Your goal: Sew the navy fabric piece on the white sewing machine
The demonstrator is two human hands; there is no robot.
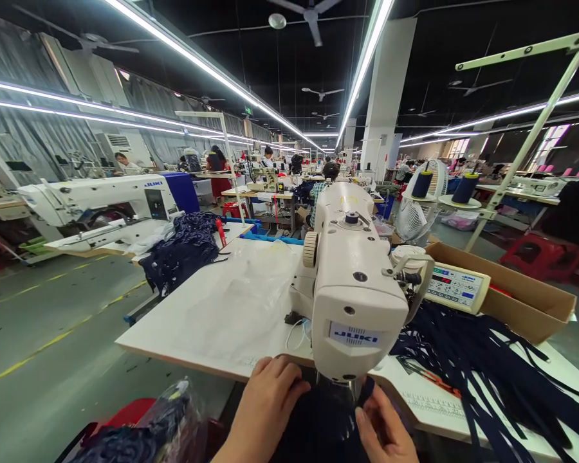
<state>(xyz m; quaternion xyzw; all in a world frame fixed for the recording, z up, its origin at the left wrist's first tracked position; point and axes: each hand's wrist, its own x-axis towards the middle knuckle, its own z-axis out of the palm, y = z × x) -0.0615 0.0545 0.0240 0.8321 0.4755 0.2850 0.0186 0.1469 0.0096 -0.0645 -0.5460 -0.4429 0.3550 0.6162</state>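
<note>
A white JUKI sewing machine [352,289] stands on a pale work table [222,308] right in front of me. Under its head lies dark navy fabric [318,418]. My left hand [265,405] rests flat on that fabric, left of the needle area. My right hand [383,427] pinches a navy strip at the fabric's edge, just right of the needle. The needle itself is hidden by the machine head. A heap of navy strips [482,360] spreads over the table to the right.
A control panel [456,286], a cardboard box [525,296], thread cones [422,183] and a fan [415,215] sit at the right. More navy fabric [183,247] lies on the table to the left. A bag of fabric [149,427] stands at lower left. Other people work far behind.
</note>
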